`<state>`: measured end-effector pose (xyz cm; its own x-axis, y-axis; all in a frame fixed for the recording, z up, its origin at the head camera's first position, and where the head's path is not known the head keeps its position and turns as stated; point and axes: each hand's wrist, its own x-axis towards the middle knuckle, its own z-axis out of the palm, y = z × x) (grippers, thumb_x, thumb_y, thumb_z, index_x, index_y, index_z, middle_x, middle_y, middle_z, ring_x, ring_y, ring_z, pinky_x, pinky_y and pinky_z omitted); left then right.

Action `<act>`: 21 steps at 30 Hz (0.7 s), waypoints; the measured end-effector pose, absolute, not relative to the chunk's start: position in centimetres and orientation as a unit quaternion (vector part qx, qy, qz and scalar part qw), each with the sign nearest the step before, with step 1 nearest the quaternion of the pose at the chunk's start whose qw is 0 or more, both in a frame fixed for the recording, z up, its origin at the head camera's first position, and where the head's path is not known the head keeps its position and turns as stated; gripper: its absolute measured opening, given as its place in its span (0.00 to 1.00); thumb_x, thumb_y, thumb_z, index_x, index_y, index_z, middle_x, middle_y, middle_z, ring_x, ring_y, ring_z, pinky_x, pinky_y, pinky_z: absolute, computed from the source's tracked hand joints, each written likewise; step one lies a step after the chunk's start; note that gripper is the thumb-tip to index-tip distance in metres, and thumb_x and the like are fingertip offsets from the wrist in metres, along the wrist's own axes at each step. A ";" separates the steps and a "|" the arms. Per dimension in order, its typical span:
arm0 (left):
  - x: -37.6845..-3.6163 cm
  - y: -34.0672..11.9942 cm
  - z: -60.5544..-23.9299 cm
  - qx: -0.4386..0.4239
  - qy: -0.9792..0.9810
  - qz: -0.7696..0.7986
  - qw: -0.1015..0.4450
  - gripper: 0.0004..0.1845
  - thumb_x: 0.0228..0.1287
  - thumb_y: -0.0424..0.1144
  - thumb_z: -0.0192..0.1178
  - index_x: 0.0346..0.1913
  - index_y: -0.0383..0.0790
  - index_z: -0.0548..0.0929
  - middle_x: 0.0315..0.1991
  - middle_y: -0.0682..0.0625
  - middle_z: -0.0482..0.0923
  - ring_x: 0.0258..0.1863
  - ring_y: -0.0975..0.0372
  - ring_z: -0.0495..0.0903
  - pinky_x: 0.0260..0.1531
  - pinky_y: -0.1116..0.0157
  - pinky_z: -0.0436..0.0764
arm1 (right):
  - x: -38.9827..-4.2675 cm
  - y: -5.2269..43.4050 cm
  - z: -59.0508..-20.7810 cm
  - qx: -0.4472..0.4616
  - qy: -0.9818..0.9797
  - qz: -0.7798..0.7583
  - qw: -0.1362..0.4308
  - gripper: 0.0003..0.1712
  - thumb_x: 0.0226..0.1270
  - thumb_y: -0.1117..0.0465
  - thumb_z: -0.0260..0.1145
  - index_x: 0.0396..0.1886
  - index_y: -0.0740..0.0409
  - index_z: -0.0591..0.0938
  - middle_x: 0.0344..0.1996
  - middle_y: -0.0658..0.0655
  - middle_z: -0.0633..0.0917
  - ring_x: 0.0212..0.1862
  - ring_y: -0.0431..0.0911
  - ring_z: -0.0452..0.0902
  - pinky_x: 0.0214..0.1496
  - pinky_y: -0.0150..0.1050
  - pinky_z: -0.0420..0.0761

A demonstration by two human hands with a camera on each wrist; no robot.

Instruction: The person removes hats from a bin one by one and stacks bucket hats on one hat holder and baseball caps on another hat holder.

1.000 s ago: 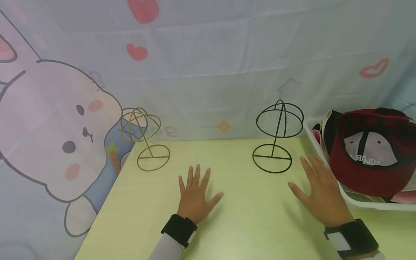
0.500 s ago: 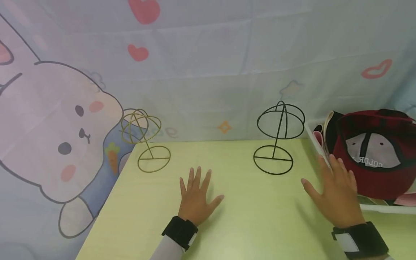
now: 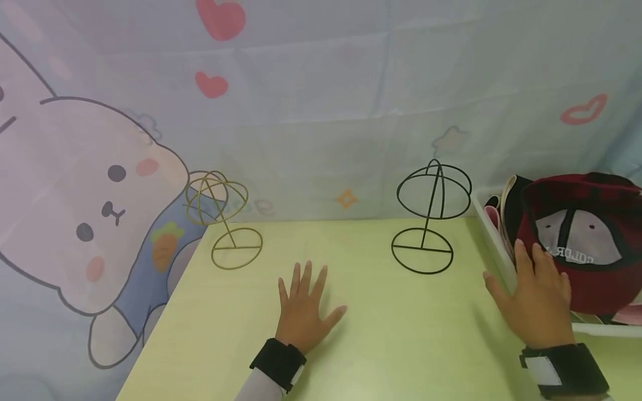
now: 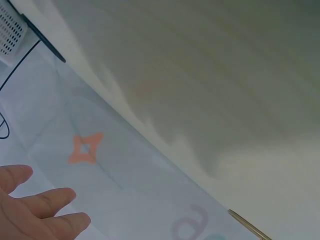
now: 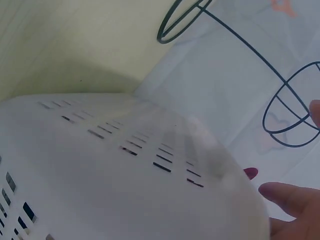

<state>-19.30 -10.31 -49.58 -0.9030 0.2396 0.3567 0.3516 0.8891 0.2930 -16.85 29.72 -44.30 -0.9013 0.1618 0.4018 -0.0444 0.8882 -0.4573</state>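
My left hand (image 3: 302,317) is spread over the middle of the pale yellow table (image 3: 381,334), fingers straight and holding nothing. In the left wrist view its fingertips (image 4: 55,202) show at the lower left. My right hand (image 3: 540,301) hovers at the near left side of a white basket (image 3: 496,239), overlapping a dark red cap (image 3: 597,289) in the head view. Its fingers are extended, with nothing between them. The cap lies upside down, its grey lining showing "COLOR". In the right wrist view, fingertips (image 5: 287,195) appear beside the slotted wall of the basket (image 5: 120,190).
A gold wire hat stand (image 3: 233,248) stands at the back left of the table, a black wire one (image 3: 423,248) at the back right. Other folded fabric items, one with a black edge (image 3: 511,206), fill the basket. Behind hangs a printed cloth (image 3: 311,111).
My right hand has moved to the right, from the table beside the black stand to over the basket's edge and cap. The left hand has stayed in place.
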 end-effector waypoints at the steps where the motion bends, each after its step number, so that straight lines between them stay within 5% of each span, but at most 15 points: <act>1: -19.3 -10.3 -49.7 -0.155 -0.959 -0.175 0.158 0.47 0.63 0.70 0.57 0.80 0.52 0.58 0.81 0.41 0.53 0.82 0.43 0.47 0.72 0.28 0.46 | -16.9 29.8 -44.3 -0.037 -0.946 0.234 0.222 0.48 0.72 0.46 0.61 0.80 0.65 0.51 0.74 0.81 0.55 0.75 0.76 0.47 0.70 0.79 0.43; 21: -19.3 -10.4 -48.5 -0.156 -0.964 -0.170 0.134 0.47 0.66 0.70 0.55 0.81 0.53 0.54 0.82 0.42 0.48 0.83 0.45 0.42 0.74 0.31 0.42 | -18.0 30.8 -44.2 -0.064 -0.939 0.226 0.250 0.38 0.72 0.59 0.57 0.75 0.72 0.58 0.67 0.84 0.62 0.68 0.78 0.56 0.63 0.78 0.54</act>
